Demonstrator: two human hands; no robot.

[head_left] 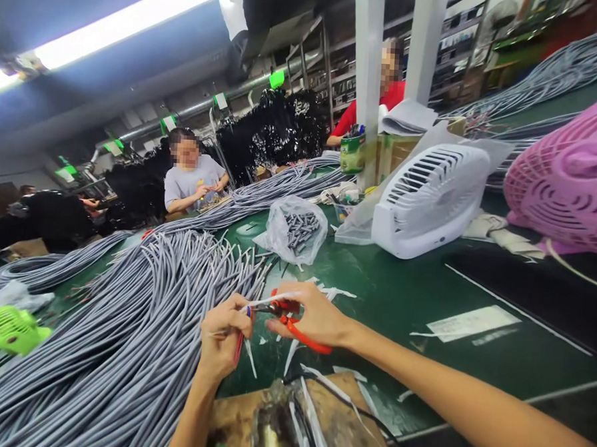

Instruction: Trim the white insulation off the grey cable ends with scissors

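My left hand (225, 333), near the middle, is closed around a cable end, from which thin red and blue wires show. Wrapped round the red handles of a small pair of cutters (305, 336) is my right hand (318, 318). The cutters' jaws point left and lie close to the blue wire at my left fingers. A white strip (273, 298) stretches from my right fingers toward my left hand. Many grey cables (144, 309) spread over the green table (390, 288) to the left. Whether the jaws touch the wire is too small to tell.
Behind my hands lies a clear bag (298, 230) of short grey pieces. A white fan (430, 200) and a pink fan (571, 171) stand right. A wooden board (363, 420) with a metal part (272, 435) is nearest me. Two people sit across the table.
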